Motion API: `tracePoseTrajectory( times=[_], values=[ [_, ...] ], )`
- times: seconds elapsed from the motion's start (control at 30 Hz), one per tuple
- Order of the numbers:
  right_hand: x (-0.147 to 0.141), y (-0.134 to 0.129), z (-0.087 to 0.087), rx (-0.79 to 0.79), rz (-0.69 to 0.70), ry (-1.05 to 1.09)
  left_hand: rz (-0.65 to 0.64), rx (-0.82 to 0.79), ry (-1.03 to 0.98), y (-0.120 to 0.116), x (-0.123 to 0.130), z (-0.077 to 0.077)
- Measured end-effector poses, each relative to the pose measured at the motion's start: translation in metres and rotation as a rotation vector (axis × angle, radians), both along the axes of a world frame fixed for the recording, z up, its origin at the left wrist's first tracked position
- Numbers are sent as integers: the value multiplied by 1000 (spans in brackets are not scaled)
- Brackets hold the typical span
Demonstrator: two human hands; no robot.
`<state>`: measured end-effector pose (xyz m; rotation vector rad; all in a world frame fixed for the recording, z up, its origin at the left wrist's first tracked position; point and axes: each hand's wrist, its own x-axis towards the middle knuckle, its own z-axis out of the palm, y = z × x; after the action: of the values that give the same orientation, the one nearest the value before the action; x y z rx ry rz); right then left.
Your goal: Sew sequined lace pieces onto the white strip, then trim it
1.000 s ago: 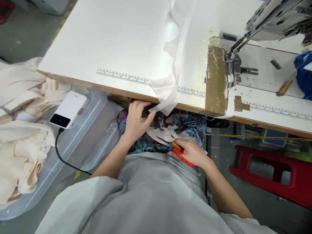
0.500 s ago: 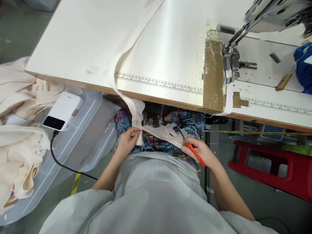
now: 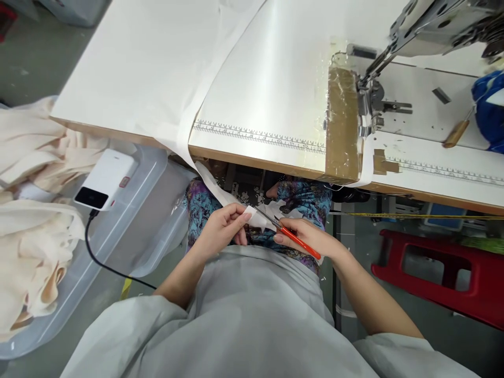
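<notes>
Over my lap, my left hand (image 3: pixel 226 227) pinches the end of a long white fabric strip (image 3: pixel 214 185). The strip runs up over the table edge and away across the white tabletop. My right hand (image 3: pixel 305 236) is closed around the red handles of a pair of scissors (image 3: pixel 296 239). Their blades point left, at the strip's end beside my left fingertips; whether they touch the cloth I cannot tell. White fabric scraps (image 3: pixel 289 211) lie on my lap behind the scissors, partly covered by my right hand.
A sewing machine (image 3: pixel 429 39) stands at the right of the white table (image 3: pixel 275 100), which has a printed ruler along its front. Left is a plastic bin (image 3: pixel 145 194) with cream fabric (image 3: pixel 35 252) and a white power bank (image 3: pixel 106 178). A red stool (image 3: pixel 429 273) is at right.
My left hand has moved right with the strip's end, pulling it straighter over the table edge. My right hand has brought the scissors left, up to that end.
</notes>
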<state>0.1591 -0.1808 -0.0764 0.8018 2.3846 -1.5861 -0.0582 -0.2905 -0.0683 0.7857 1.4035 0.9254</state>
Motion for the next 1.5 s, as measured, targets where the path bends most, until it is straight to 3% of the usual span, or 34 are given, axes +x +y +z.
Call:
tracePoseTrajectory(
  times=[0.13, 0.3, 0.63, 0.87, 1.1, 1.37, 1.5],
  values=[
    [-7, 3, -2, -59, 55, 0, 65, -87, -214, 1, -1, -2],
    [-12, 4, 0, -71, 73, -16, 95, -135, -253, 2, -5, -8],
    [-15, 2, 4, 202, 66, -76, 112, -129, -264, 3, -9, -11],
    [-15, 1, 4, 324, 35, -75, 108, -141, -279, 5, -11, -12],
    [-23, 1, 6, 443, 89, -197, 123, -154, -281, 5, -9, -10],
    [-24, -1, 0, 270, -31, -69, 108, -156, -293, 4, -4, -11],
    [-28, -9, -5, 76, -223, 147, -83, -123, -307, 7, 12, -10]
  ],
)
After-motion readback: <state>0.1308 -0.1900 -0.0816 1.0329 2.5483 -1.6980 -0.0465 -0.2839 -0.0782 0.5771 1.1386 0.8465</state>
